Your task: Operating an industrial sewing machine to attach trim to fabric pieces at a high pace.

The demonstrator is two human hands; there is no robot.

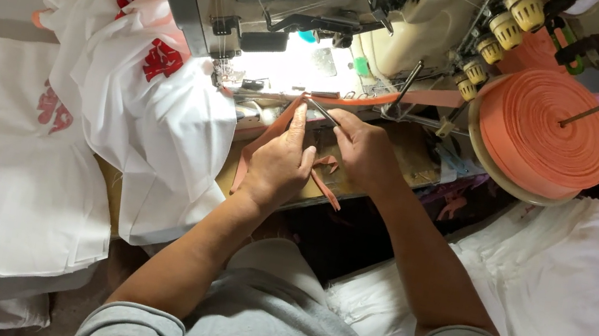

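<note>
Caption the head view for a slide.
Left hand holds orange tape while right hand guides tweezers at a sewing machine.
</note>
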